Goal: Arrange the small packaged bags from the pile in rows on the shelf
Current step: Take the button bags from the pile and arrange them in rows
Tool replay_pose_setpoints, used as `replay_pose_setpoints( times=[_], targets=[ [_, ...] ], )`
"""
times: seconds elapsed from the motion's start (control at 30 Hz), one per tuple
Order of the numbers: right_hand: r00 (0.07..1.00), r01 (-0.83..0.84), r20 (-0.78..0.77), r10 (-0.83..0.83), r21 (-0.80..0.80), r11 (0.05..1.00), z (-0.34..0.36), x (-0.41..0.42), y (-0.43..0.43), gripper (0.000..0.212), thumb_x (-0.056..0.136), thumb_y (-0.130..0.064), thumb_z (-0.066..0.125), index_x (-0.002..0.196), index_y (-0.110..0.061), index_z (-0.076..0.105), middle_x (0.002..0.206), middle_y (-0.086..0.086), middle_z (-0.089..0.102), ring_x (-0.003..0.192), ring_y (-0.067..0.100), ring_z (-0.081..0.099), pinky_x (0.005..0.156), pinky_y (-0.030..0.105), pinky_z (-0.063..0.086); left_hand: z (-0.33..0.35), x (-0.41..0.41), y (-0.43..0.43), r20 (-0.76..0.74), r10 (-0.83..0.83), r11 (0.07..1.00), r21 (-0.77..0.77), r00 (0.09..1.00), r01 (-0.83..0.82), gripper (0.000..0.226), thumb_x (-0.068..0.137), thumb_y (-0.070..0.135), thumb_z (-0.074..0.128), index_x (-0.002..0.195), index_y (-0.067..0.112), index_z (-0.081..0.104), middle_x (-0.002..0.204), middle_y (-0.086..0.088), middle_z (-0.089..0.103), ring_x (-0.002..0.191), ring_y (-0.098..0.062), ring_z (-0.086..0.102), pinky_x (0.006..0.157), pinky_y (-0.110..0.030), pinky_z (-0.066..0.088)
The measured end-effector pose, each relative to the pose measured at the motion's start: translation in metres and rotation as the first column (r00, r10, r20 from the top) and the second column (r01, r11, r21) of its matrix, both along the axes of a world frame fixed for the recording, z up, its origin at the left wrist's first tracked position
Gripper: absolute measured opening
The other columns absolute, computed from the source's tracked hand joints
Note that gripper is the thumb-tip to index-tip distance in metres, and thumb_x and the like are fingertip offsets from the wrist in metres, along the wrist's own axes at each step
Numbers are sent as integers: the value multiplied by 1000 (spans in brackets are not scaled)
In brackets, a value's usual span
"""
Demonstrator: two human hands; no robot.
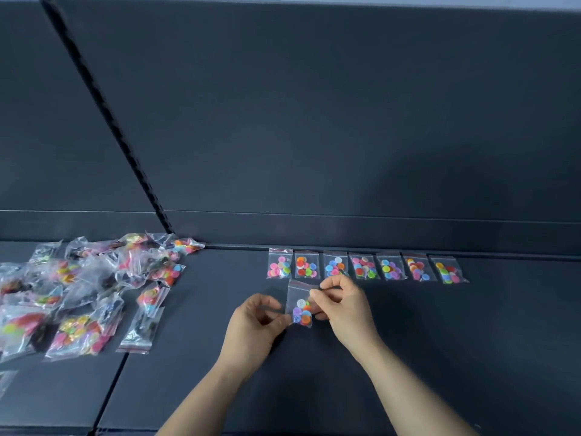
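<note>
Seven small clear bags [364, 267] of coloured buttons lie flat in one row along the back edge of the dark shelf [424, 357], side by side, each with its red-striped zip end pointing away toward the back panel [314, 121]. One more bag [298, 305], the eighth, sits just in front of that row, below its second bag from the left, and both hands are on it. The left hand [251, 328] pinches its lower left corner between thumb and curled fingers. The right hand [342, 305] pinches its right edge, thumb and forefinger closed on the plastic. Whether this bag lies on the shelf or is held a little above it, I cannot tell. Off to the left, well apart from the row, a loose pile [85, 291] of the same bags lies heaped and overlapping, too many and too tangled to count. One slotted upright [103, 99] runs at a slant down the back panel to the pile's far edge.
</note>
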State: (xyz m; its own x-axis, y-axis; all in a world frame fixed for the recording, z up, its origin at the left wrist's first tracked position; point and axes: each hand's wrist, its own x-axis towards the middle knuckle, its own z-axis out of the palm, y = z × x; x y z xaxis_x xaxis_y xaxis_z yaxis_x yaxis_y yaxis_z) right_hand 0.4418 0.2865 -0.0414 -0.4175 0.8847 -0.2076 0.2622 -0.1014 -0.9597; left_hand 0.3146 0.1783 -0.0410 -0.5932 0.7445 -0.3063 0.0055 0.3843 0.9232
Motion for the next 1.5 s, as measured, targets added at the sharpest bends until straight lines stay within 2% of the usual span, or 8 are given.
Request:
replay_pose_setpoints(
  times=[0.13, 0.23, 0.47, 0.7, 1.03, 1.17, 1.33, 1.5],
  targets=[
    [995, -91, 33, 92, -19, 996, -5, -10, -7, 18, 80, -7, 72, 89, -5, 56, 88, 10, 69, 76, 21, 70, 64, 30, 58, -7, -13, -1, -155, 3, 1000, 3, 988, -3, 17, 80, 15, 75, 83, 17, 58, 66, 2, 68, 51, -5, 52, 54, -16, 42],
    [983, -152, 102, 152, -5, 988, -9, -17, -7, 21, 76, -8, 76, 92, -16, 66, 91, 2, 69, 73, 12, 66, 58, 20, 53, -10, -18, -2, -268, -77, 997, -42, 960, 68, 15, 81, 19, 73, 88, 21, 60, 67, 5, 70, 52, 0, 55, 52, -9, 40],
    [905, -308, 374, 200, 254, 917, -19, -29, -7, 35, 78, -19, 76, 112, -26, 70, 92, -9, 60, 69, 5, 55, 66, 15, 47, -10, -35, -1, -444, -162, 984, -137, 881, 111, 18, 82, 27, 71, 98, 23, 62, 77, 10, 64, 70, -6, 59, 56, -9, 41],
    [859, -402, 461, 222, 339, 850, -22, -32, 2, 43, 85, -30, 69, 127, -24, 61, 112, -14, 51, 73, -1, 45, 71, 16, 39, -16, -44, 2, -684, -345, 938, -282, 642, 204, 42, 88, 47, 57, 129, 41, 52, 108, 11, 55, 104, -11, 51, 79, -20, 42],
    [818, -445, 550, 167, 422, 790, -24, -35, 0, 40, 91, -36, 59, 130, -26, 58, 126, -17, 49, 70, -1, 45, 65, 12, 37, -22, -45, 8, -724, -300, 954, -247, 622, 172, 40, 90, 49, 53, 130, 42, 51, 106, 11, 56, 105, -11, 52, 78, -22, 44],
    [874, -366, 463, 148, 426, 827, -23, -31, -4, 39, 92, -33, 60, 129, -23, 59, 130, -14, 50, 77, -2, 48, 73, 12, 40, -21, -45, 4, -706, -261, 965, -202, 658, 166, 38, 90, 44, 55, 128, 37, 54, 102, 11, 56, 99, -11, 53, 75, -20, 43],
    [942, -197, 329, 71, 368, 909, -12, -25, -7, 29, 91, -28, 60, 120, -22, 64, 116, -10, 58, 81, 4, 59, 79, 18, 48, -8, -48, -15, -546, -15, 1000, 3, 838, 20, 22, 89, 24, 63, 111, 23, 64, 93, 11, 58, 82, -5, 58, 75, -19, 44],
    [977, -176, 164, 138, 248, 953, 4, -44, -11, 19, 92, -24, 59, 111, -25, 64, 97, -6, 65, 79, -1, 61, 61, 8, 47, 5, -63, -69, -379, 292, 956, 144, 878, -256, 15, 87, 13, 67, 93, 26, 65, 88, 8, 67, 76, -5, 64, 73, -20, 51]
  ],
)
